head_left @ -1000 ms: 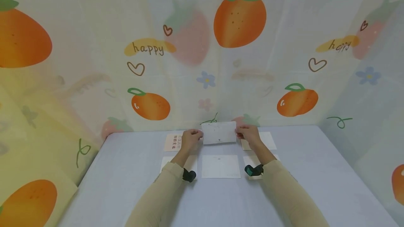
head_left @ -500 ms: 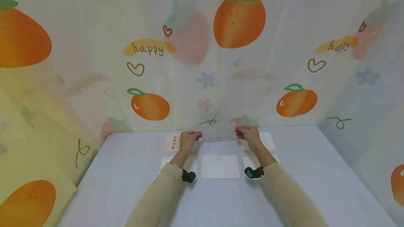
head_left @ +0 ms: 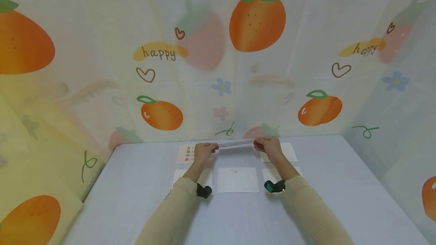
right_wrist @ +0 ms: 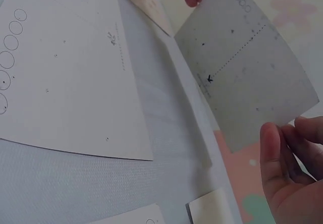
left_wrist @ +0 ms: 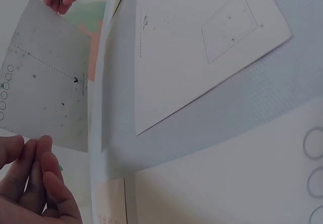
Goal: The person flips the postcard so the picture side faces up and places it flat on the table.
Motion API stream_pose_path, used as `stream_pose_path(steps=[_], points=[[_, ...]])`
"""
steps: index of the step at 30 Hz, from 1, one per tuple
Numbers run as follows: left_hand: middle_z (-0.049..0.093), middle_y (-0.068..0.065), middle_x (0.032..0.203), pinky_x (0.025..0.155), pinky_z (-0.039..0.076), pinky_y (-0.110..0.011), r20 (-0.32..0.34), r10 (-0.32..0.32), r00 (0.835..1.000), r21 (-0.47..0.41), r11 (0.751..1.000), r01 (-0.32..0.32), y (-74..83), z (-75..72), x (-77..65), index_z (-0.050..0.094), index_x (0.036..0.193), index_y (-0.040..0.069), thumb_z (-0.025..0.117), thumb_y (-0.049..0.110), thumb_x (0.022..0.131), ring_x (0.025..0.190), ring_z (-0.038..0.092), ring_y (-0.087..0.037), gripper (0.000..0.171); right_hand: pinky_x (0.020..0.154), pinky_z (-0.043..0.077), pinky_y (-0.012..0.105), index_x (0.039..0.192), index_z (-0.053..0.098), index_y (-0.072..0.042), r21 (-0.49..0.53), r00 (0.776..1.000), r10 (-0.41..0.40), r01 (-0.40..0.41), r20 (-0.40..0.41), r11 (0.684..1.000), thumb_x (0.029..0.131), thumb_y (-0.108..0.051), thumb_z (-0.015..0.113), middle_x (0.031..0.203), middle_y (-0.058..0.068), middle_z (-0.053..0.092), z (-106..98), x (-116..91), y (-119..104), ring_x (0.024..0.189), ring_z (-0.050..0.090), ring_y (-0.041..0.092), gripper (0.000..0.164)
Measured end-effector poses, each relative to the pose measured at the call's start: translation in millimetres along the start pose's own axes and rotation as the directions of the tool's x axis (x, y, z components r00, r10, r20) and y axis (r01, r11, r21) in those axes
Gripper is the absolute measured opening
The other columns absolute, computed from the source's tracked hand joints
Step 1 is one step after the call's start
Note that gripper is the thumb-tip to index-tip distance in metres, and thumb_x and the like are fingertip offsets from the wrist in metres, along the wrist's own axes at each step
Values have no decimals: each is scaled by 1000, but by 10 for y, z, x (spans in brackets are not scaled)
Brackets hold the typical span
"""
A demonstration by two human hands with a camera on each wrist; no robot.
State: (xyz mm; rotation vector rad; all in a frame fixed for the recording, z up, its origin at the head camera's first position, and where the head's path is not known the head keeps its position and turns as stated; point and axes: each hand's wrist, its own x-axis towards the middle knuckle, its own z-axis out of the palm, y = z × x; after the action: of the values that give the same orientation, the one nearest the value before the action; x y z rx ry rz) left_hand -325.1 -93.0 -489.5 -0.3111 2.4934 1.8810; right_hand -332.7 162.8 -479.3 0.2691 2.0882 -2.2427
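Observation:
Between both hands, above the back of the table, a postcard [head_left: 236, 144] is stretched level and seen almost edge-on in the head view. My left hand [head_left: 204, 151] pinches its left end, thumb against fingertips. At the other end, my right hand [head_left: 269, 146] pinches the card the same way. Both wrist views show one face of this postcard [left_wrist: 50, 77], with a row of circles, a dotted line, a small dark mark and scattered specks. Below it, another postcard [head_left: 238, 180] lies flat at the front middle.
Other cards lie flat on the pale tablecloth [head_left: 235, 218]: a card with printed characters [head_left: 185, 154] at back left, one at front left [head_left: 207, 179], one at back right [head_left: 289, 151] and one at front right [head_left: 270, 173]. A fruit-print curtain [head_left: 204, 86] hangs behind.
The held postcard has tilted from facing the head camera, through a blur, to nearly edge-on. Both hands keep their pinch and have barely moved; the cards on the table stay put.

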Motion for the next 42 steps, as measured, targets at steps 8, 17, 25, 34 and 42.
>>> stream_pose_path(steps=[8,17,25,34,42], points=[[75,-17,98,72,47,-24,16,-34,999,39,999,33,-19,-1,9,75,101,0,68,20,89,83,64,-18,24,57,55,18,105,64,13,16,997,75,-75,-5,997,91,-3,64,67,0,67,-51,58,71,57,65,7,22],[75,-15,97,67,47,-22,30,-62,998,21,998,61,-74,-1,14,75,101,-1,67,13,87,84,64,-19,21,55,51,17,119,58,16,-68,991,137,-135,13,988,88,1,63,69,-2,66,-58,53,116,56,61,7,35],[73,-15,104,62,45,-21,52,-113,992,12,994,113,-107,4,29,72,109,2,65,11,90,89,62,-20,23,53,50,18,117,61,15,-142,990,138,-132,31,981,88,1,62,65,-3,65,-55,64,172,55,59,6,32],[73,-16,107,64,46,-22,56,-93,994,13,996,93,-125,28,43,72,111,2,64,12,91,91,63,-20,24,54,49,20,107,68,10,-388,998,59,-61,-16,920,90,-6,62,71,2,67,-22,49,198,57,56,7,24],[71,-14,114,69,53,-27,66,-57,996,102,993,50,-130,58,14,72,112,4,65,15,91,92,64,-21,25,54,50,22,100,70,8,-516,1000,19,-29,-24,856,88,-6,64,77,10,69,13,67,168,56,57,11,20]])
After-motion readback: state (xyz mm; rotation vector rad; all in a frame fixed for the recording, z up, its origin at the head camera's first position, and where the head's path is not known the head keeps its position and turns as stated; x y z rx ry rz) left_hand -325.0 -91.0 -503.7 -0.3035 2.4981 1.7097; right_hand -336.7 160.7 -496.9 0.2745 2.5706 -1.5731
